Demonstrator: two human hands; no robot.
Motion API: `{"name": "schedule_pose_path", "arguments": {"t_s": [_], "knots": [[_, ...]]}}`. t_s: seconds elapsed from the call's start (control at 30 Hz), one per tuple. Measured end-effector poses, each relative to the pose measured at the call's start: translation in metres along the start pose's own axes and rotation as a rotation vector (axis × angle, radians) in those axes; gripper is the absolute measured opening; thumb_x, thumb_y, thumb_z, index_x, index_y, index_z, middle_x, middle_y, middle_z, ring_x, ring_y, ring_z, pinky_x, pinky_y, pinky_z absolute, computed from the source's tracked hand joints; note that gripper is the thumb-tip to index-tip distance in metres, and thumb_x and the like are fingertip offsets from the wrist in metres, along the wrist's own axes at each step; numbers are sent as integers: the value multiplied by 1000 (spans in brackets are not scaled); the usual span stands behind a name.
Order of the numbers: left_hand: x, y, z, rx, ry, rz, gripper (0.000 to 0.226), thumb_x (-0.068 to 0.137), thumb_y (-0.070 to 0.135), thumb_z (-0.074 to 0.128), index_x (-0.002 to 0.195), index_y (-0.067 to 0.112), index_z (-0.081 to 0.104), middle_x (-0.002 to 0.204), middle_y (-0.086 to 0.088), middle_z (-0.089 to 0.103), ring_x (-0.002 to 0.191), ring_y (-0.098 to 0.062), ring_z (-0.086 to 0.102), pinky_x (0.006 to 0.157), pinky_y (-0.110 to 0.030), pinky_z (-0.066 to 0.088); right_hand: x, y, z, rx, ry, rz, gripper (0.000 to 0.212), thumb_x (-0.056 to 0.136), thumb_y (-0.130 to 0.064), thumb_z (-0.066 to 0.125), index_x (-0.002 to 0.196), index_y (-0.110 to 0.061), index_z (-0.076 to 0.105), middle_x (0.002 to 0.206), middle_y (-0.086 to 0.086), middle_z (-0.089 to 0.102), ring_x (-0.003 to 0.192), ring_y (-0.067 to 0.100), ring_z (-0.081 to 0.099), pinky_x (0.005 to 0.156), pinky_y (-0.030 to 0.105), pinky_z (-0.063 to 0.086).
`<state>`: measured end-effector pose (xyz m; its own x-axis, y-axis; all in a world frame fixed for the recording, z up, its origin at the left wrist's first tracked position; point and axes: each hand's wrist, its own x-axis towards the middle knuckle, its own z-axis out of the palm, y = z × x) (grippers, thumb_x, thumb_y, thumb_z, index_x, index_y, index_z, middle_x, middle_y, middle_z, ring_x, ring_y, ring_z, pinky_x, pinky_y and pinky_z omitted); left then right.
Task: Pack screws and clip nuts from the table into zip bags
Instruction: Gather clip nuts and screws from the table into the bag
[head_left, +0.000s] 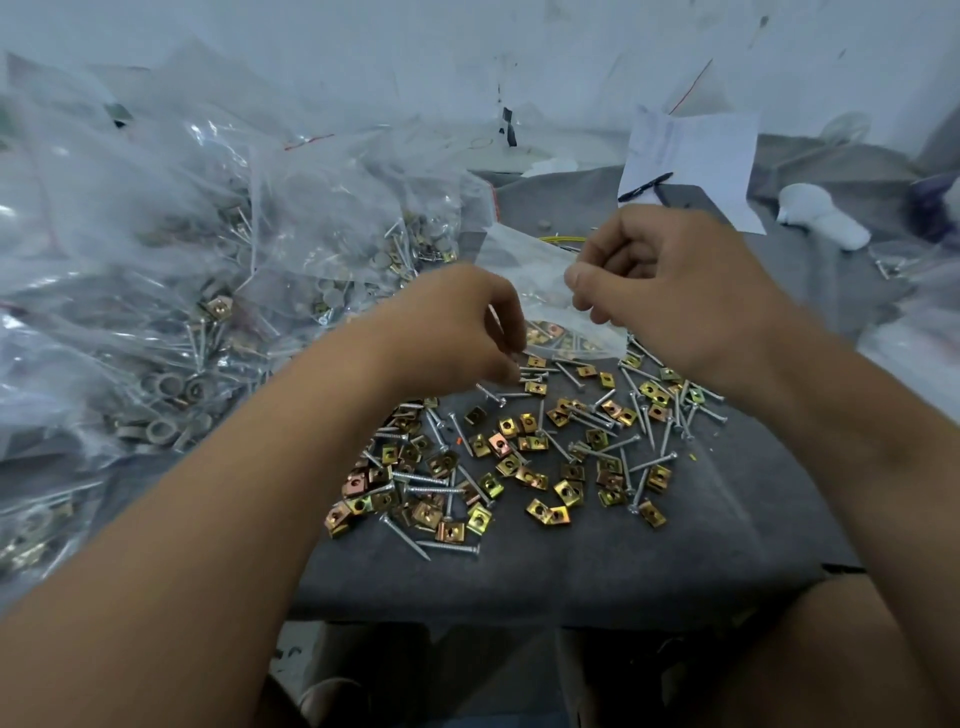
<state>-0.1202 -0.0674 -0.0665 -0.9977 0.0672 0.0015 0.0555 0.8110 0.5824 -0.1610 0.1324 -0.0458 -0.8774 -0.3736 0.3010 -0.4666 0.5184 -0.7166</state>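
Observation:
A clear zip bag (524, 270) hangs between my hands above the table, with several screws and clip nuts in its lower end. My right hand (670, 291) pinches the bag's upper right edge. My left hand (457, 327) has its fingers curled at the bag's lower left edge, just over the pile; whether they grip the bag or a part is hidden. Loose golden clip nuts (498, 447) and silver screws (426, 477) lie scattered on the grey cloth (571, 571) below and in front of both hands.
A big heap of filled clear bags (171, 291) covers the left side. A white paper sheet (696, 166) with a black pen (644, 187) lies at the back right, beside a white object (821, 215). The table's front edge runs just below the pile.

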Motion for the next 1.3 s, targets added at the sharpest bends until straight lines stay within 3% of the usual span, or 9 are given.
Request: {"name": "schedule_pose_path", "arguments": {"t_s": [0.23,0.37,0.47,0.63,0.93,1.17,1.3], "knots": [[-9,3,-18,-428,264,103,26,75,2,93,92,14,77,80,0,81,77,-11,79,74,-23,63,2,5,2,116,-134,-1,13,85,-16,84,86,-21,72,75,3,75,72,20,75,76,51,63],[-10,9,-18,-490,361,182,30,75,-6,91,94,12,77,85,-4,81,81,-12,79,81,-26,64,1,-2,5,355,-148,2,18,83,-1,82,98,-7,73,80,11,77,75,27,77,75,39,65],[-11,13,-16,-458,404,203,28,76,-4,90,95,12,78,84,-1,81,81,-10,79,81,-27,64,1,-5,8,479,-92,2,16,83,4,80,96,-2,73,80,18,76,75,32,77,71,37,65],[-14,18,-18,-395,433,183,27,76,4,92,94,17,76,77,7,80,72,-3,76,72,-23,62,1,-5,7,411,-48,-75,12,85,0,80,92,-7,74,80,16,74,73,29,77,71,38,64],[-16,21,-21,-502,416,156,25,75,-3,92,91,9,76,74,0,80,67,-18,78,70,-37,67,3,-4,3,303,-49,-166,13,89,1,76,93,-10,70,77,8,71,74,24,76,72,37,65],[-20,20,-20,-658,419,211,23,82,-11,83,96,5,76,80,-6,81,75,-24,80,73,-31,66,3,-5,0,409,-32,-180,11,88,3,75,94,-4,69,81,18,72,73,29,77,71,38,64],[-22,24,-18,-865,444,222,22,81,-10,83,99,0,74,84,-14,81,79,-29,81,73,-32,66,4,-7,0,560,-20,-172,10,89,3,74,94,-2,68,82,20,73,73,33,76,68,39,64]]}}
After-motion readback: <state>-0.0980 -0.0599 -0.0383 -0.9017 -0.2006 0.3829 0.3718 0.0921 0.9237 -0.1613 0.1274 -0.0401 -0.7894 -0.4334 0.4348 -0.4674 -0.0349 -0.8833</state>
